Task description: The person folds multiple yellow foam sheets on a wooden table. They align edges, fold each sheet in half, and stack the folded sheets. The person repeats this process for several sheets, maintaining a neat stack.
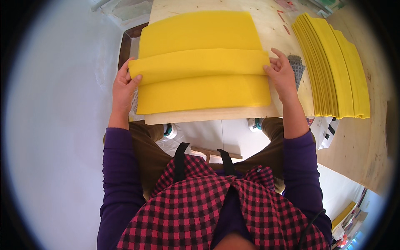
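Observation:
A folded yellow strip (pixel 200 63) of smooth, cloth-like sheet runs from side to side between my hands. It lies over a wider yellow sheet (pixel 204 93) spread on the wooden board; whether the two are one piece I cannot tell. My left hand (pixel 124 86) pinches the strip's left end, thumb on top and fingers behind the edge. At the right end, my right hand (pixel 283 75) holds it with the thumb in front and the index finger raised. Part of the right fingers is hidden behind the strip.
A pleated stack of yellow sheets (pixel 333 71) lies on the wooden table (pixel 354 141) to the right. Just behind my right hand is a grey checked cloth (pixel 296 68). The board's near edge (pixel 212 115) sits above my knees, and a white wall (pixel 62 125) stands left.

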